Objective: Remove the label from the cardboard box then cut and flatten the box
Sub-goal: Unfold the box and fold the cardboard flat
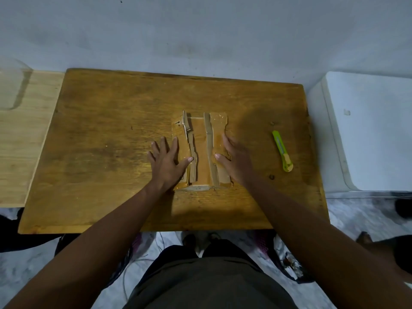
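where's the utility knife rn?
In the head view, the green utility knife lies on the wooden table, untouched, to the right of the right hand and the opened cardboard box, near the table's right edge.

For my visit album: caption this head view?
Both hands press a cut cardboard box flat; green utility knife aside.

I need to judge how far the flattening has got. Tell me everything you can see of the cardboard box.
The cardboard box is brown, opened out and lying near the middle of the wooden table. Its bare central panel faces up, with a side panel folded outward on either side; ragged, curled strips stand up along both creases, so it is not fully flat. Glossy tape covers parts of the side panels, and a small printed mark shows at the far left corner. The left hand presses the left panel, the right hand the right panel.
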